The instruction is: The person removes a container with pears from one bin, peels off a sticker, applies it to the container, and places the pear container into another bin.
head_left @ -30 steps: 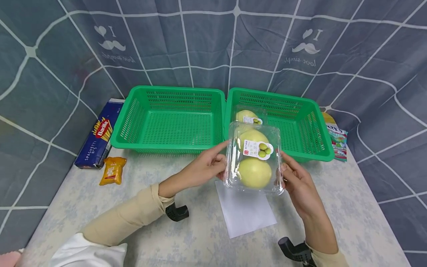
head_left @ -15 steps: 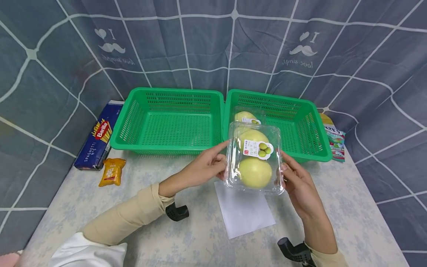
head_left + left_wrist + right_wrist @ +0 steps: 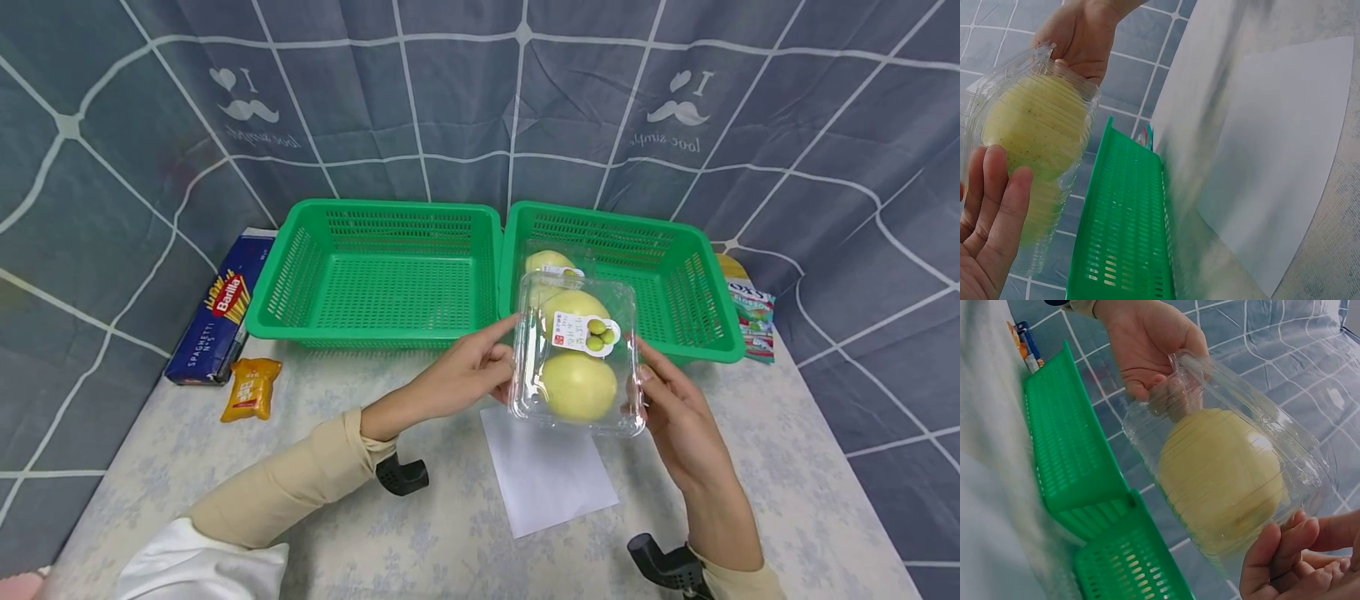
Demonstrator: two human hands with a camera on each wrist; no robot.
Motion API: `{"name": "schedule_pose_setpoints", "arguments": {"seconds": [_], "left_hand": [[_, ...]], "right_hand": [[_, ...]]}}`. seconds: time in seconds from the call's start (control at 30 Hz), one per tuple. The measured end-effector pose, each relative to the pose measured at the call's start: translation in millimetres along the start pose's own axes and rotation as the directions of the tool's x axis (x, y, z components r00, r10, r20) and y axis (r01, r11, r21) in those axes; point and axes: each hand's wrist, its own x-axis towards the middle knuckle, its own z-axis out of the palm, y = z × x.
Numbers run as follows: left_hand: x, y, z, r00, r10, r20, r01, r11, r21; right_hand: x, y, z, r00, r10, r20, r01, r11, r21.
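Observation:
A clear plastic clamshell box (image 3: 531, 375) with two pale yellow round fruits (image 3: 579, 386) inside is held up above the table, tilted toward the head camera. A white label (image 3: 587, 333) with green fruit pictures is stuck on its lid. My left hand (image 3: 467, 372) grips the box's left side and my right hand (image 3: 678, 425) grips its right side, fingertips curled at the edges. In both wrist views the ribbed plastic (image 3: 1066, 125) shows between the two hands. A second clear box with yellow fruit (image 3: 550, 260) sits in the right green basket (image 3: 678, 283), partly hidden by the held box.
Left of it stands another green basket (image 3: 397, 292), with nothing in it. A blue spaghetti box (image 3: 221, 308) and an orange packet (image 3: 252, 389) lie at the left. Beyond the right basket are colourful packets (image 3: 753, 317). White paper (image 3: 551, 483) lies below the held box.
Both hands have shifted the held box very slightly to the right, and their grip stays the same. The head view has drifted a little, moving the baskets slightly left and down.

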Motion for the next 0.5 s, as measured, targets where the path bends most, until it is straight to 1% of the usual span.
{"name": "schedule_pose_setpoints", "arguments": {"seconds": [0.13, 0.5], "left_hand": [[1.5, 0.2, 0.0, 1.000, 0.012, 0.001, -0.012, 1.000, 0.001], [6.1, -1.6, 0.8, 1.000, -0.001, 0.026, 0.001, 1.000, -0.012]], "right_hand": [[0.2, -0.9, -0.7, 1.000, -0.001, -0.015, 0.001, 1.000, 0.006], [-2.3, -0.6, -3.7, 0.999, -0.054, 0.001, 0.053, 0.996, 0.072]]}}
